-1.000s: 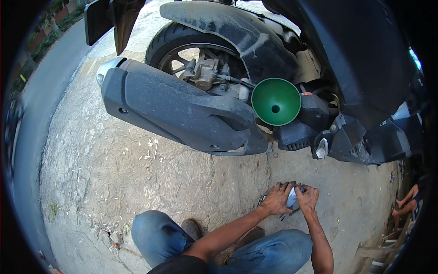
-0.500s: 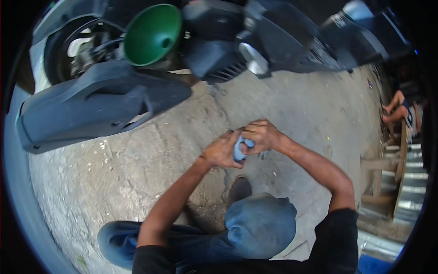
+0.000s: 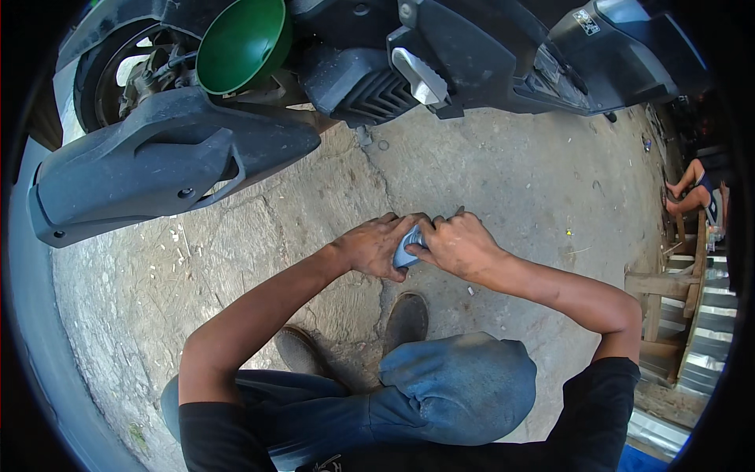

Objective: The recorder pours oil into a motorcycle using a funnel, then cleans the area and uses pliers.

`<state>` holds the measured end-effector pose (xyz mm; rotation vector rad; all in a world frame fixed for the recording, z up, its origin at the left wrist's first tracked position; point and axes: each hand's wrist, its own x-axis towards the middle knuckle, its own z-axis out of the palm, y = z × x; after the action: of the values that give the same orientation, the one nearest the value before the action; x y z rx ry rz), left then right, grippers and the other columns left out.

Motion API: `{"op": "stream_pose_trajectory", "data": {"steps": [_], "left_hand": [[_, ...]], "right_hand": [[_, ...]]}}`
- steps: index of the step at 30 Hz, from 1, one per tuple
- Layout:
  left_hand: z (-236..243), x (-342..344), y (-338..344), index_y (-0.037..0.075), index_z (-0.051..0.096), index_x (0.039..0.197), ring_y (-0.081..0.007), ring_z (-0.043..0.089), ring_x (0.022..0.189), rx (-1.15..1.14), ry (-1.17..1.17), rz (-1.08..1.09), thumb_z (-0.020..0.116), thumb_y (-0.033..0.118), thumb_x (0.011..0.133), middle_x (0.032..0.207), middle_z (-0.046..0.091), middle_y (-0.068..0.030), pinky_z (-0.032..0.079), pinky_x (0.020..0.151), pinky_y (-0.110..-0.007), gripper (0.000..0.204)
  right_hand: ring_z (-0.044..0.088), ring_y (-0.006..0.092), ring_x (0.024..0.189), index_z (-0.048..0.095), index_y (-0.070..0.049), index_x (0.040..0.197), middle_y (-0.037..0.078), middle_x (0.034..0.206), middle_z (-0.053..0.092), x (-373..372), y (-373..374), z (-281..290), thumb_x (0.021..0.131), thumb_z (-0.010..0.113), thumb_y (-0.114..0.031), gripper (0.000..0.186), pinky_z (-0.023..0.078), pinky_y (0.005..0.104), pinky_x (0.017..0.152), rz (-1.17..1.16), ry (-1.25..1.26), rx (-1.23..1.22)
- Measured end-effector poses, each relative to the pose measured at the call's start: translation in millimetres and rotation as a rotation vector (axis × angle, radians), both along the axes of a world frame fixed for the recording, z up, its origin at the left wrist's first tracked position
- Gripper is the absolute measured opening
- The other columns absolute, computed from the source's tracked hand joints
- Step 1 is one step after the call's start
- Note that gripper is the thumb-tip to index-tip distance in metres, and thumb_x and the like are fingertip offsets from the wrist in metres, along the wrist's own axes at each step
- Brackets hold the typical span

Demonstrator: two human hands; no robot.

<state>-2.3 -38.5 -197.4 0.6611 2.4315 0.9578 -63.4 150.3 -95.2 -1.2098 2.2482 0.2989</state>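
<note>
In front of my knees, both hands meet around a small grey-blue thing [image 3: 406, 247] that looks like a bottle or tube; its kind is partly hidden by fingers. My left hand [image 3: 376, 245] wraps its left side, thumb below and fingers over the top. From the right, my right hand [image 3: 464, 245] is closed at its upper right edge, with the thumb pressed against it. Dark smudges mark the fingers. Beyond my hands, a green funnel [image 3: 244, 47] rests at a scooter [image 3: 472, 59], tilted so its inside shows.
A long dark plastic scooter cover [image 3: 157, 173] lies at the left, near a wheel [image 3: 94, 86]. Concrete floor [image 3: 503, 173] with cracks and small litter spreads below. At the far right are a wooden frame [image 3: 668, 283], metal sheets and another person's legs [image 3: 688, 189].
My hands have shifted slightly left and the right elbow has swung outward. The grey-blue thing has turned within my grip. The view has moved, so the scooter sits higher.
</note>
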Motion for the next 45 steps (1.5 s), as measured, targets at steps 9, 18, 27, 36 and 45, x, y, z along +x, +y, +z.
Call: {"op": "stream_pose_trajectory", "data": {"steps": [9,18,27,36,45], "left_hand": [[-20,-3,8,0.001,0.026,0.157,-0.0447,0.052,0.132,0.066,0.155,0.014,0.088,0.041,0.07,0.14,0.052,-0.026,0.044,0.118,-0.048,0.115],[-7,5,6,0.002,0.031,0.157,-0.045,0.049,0.135,0.068,0.019,0.052,0.088,0.043,0.069,0.147,0.048,-0.0263,0.042,0.119,-0.05,0.112],[-9,21,20,0.005,0.032,0.156,-0.0456,0.049,0.134,0.025,0.102,0.118,0.086,0.044,0.072,0.145,0.05,-0.0248,0.041,0.118,-0.053,0.107],[-6,39,44,0.01,0.038,0.151,-0.0435,0.054,0.13,-0.076,0.169,0.418,0.086,0.047,0.078,0.139,0.056,-0.0199,0.044,0.108,-0.06,0.094],[-13,25,29,0.003,0.045,0.145,-0.0464,0.071,0.102,0.021,0.191,0.487,0.084,0.054,0.078,0.11,0.069,-0.0283,0.059,0.09,-0.053,0.093]], "right_hand": [[0.062,0.0369,0.124,0.059,-0.009,0.134,0.021,0.135,0.058,-13,28,19,0.092,0.072,-0.02,0.045,0.054,0.0477,0.1,0.392,0.145,-0.418],[0.059,0.0383,0.129,0.055,-0.012,0.14,0.02,0.137,0.055,-3,27,27,0.088,0.072,-0.01,0.055,0.053,0.0526,0.103,0.396,0.015,-0.454],[0.063,0.0371,0.12,0.068,-0.013,0.121,0.013,0.129,0.06,-3,45,24,0.081,0.072,0.001,0.043,0.056,0.0485,0.099,0.301,-0.043,-0.587],[0.058,0.0383,0.121,0.071,-0.015,0.121,0.015,0.128,0.06,-5,189,-132,0.078,0.073,-0.007,0.044,0.049,0.0476,0.103,-0.646,0.264,-0.18],[0.054,0.0494,0.13,0.035,-0.002,0.153,0.032,0.14,0.049,-20,90,-188,0.082,0.084,-0.041,0.095,0.05,0.0543,0.106,-1.297,0.262,-0.369]]}}
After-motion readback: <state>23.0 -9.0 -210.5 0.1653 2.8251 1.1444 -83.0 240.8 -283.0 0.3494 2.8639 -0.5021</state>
